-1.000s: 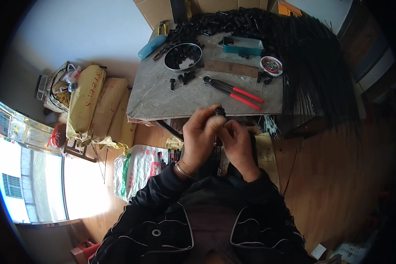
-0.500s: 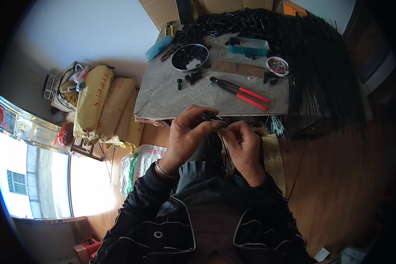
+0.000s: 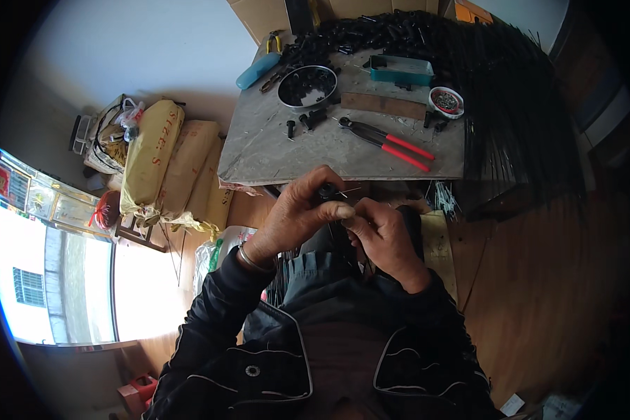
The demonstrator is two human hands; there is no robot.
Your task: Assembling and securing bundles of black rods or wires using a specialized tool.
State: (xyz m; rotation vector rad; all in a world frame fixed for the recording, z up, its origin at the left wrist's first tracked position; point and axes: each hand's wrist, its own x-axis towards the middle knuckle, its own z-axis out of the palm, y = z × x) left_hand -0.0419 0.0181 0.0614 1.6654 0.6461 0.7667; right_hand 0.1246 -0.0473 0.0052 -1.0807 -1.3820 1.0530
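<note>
One small black part [image 3: 327,190] is pinched between thumb and fingers in the left grip [image 3: 302,208], just off the worktop [image 3: 280,157] edge, likely so its thin wires [image 3: 351,189] are left clear; the right grip [image 3: 388,239] is closed up, thumb to index, beside the left thumb, contents not visible. Red-handled pincers [image 3: 388,148] are laid handles rightward, presumably for quick reach. Beyond, black pieces are contained in a round tin [image 3: 315,96], probably against scatter.

Plastic-looking held piece [image 3: 327,190], plastic-handled metal pliers [image 3: 371,138], rough matt tabletop [image 3: 266,152], shiny metal dish [image 3: 308,108]
</note>
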